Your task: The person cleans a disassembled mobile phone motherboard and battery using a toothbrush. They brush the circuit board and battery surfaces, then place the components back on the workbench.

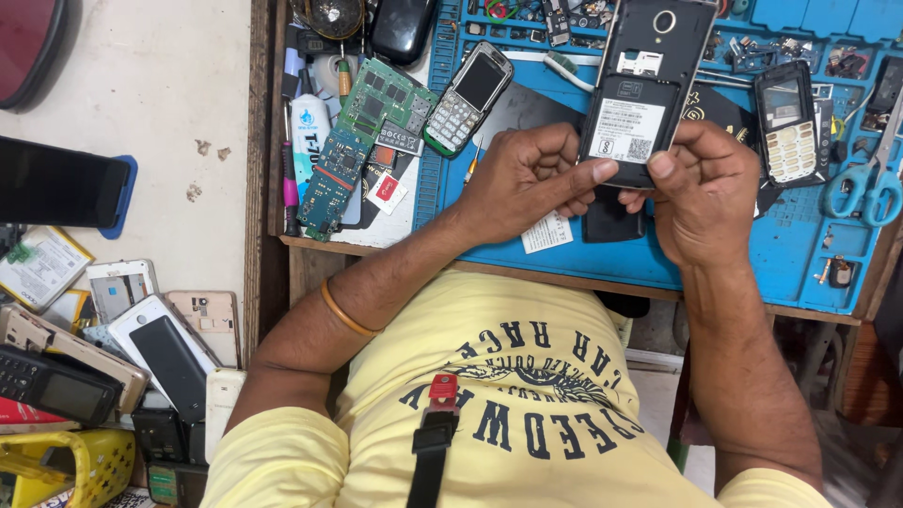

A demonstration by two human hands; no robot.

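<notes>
Both thumbs press the lower edge of a black phone (pixel 644 89) with its back cover off — left hand (pixel 527 183) and right hand (pixel 701 193) closed around it, held above the blue ridged mat (pixel 800 254) on the bench. A slip could drop it onto the keypad phone (pixel 788 122) or scissors (pixel 861 183). Matte plastic shell, papery label, bare green circuit board (pixel 362 141) farther left.

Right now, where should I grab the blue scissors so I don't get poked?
Take the scissors by the two blue finger loops, coming from the near edge of the blue mat. The loops lie nearest you, and the blades point away toward the far side. Both hands, left hand and right hand, hold the open-backed phone.
</notes>
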